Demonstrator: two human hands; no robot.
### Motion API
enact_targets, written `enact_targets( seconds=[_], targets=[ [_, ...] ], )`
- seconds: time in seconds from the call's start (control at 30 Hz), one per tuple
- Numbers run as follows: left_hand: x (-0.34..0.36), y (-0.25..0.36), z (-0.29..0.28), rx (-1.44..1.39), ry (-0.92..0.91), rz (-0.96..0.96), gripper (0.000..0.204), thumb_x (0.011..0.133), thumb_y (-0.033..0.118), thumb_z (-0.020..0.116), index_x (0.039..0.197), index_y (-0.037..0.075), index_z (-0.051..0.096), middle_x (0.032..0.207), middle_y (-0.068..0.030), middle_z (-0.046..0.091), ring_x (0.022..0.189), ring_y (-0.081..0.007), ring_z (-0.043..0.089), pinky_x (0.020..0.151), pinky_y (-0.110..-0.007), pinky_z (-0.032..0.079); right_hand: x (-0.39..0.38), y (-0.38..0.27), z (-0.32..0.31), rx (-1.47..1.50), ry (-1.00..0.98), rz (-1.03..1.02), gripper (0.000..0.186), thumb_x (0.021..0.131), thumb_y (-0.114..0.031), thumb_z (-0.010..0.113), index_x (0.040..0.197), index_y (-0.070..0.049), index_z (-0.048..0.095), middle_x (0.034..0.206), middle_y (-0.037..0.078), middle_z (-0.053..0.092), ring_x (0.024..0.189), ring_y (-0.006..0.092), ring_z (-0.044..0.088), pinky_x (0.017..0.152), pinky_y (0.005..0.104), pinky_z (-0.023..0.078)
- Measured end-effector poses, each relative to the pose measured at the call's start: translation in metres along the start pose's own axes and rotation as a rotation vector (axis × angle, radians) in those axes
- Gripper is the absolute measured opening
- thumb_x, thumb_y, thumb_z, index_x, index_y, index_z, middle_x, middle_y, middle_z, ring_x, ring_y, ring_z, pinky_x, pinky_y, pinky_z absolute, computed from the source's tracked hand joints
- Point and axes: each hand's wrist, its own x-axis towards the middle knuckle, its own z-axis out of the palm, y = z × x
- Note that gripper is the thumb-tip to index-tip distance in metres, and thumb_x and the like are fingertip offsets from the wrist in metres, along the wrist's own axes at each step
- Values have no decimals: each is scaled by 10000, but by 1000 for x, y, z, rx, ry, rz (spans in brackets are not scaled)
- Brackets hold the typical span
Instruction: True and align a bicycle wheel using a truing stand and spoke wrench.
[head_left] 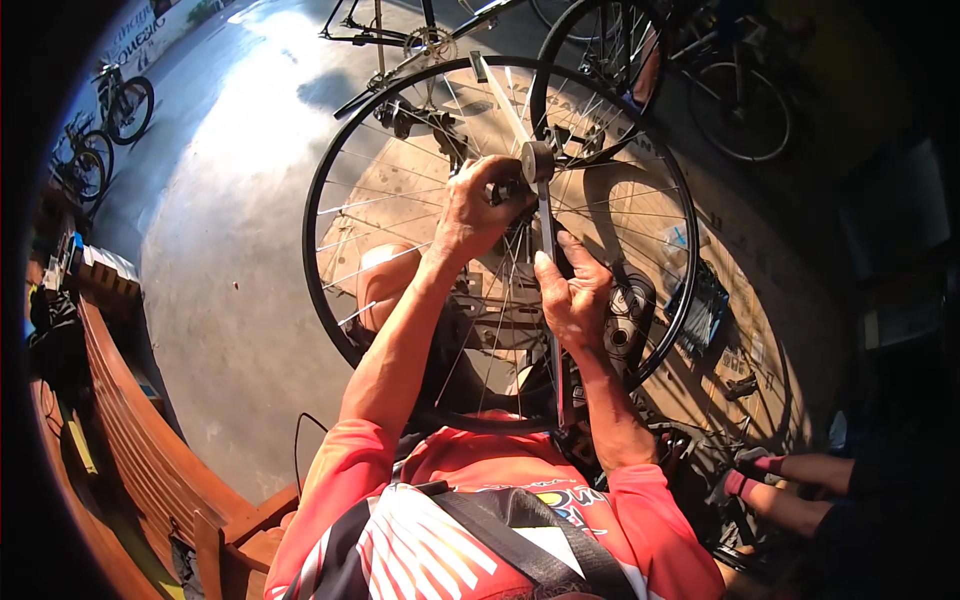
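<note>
A spoked bicycle wheel (318, 215) with a black tyre or rim lies in front of me, over my bent leg. Across it, from the far rim to the near one, runs what looks like a wheel dishing gauge (505, 98): a long bar with a round grey piece at its middle, over the hub area. My left hand (468, 215) is closed beside that round piece, fingers curled against the gauge; the exact contact is partly hidden. My right hand (575, 295) grips the bar on the near side of the hub, thumb lying along it.
A bicycle frame with a chainring (430, 45) stands beyond the wheel, next to another wheel (540, 100). A blue tray (708, 305) lies on the ground at right. Another person's legs (790, 500) show at lower right. A wooden bench (150, 430) curves along the left; parked bicycles (128, 108) stand farther off.
</note>
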Motion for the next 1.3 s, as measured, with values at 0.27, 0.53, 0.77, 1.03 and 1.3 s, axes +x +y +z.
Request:
enact_targets(
  seconds=[0.27,0.53,0.77,1.03,1.3],
  targets=[
    [2,-8,-2,155,59,118,305,779,-6,756,1076,62,744,991,-75,742,938,-189,704,874,-305,527,-8,10,7,-235,54,-98,378,832,-93,706,1147,113,679,722,191,688,615,188,657,616,336,530],
    [2,-2,-2,203,46,140,286,825,34,703,1096,104,762,1144,-92,717,1025,-282,688,906,-378,542,-9,13,8,-307,53,-43,407,813,-97,702,1147,133,666,707,212,659,608,213,650,606,348,518],
    [1,-4,-2,160,21,131,281,808,51,710,1081,96,763,1127,-111,699,1042,-308,664,918,-398,526,0,-8,12,-298,59,-86,456,795,-171,745,1141,116,666,730,211,677,627,269,675,627,366,529],
    [-5,-3,-14,398,-107,109,614,679,146,761,1272,60,625,1248,-199,592,1174,-411,514,1027,-475,437,76,-19,29,-370,-8,-289,334,815,-143,772,1088,35,697,948,214,730,967,348,705,880,386,552],
    [-13,4,13,740,-6,73,1015,586,323,835,1472,48,425,1306,-170,544,1193,-386,508,1058,-523,336,79,-60,26,-308,247,-472,271,806,-114,798,1016,39,725,934,163,709,810,251,702,774,336,563]
  ],
)
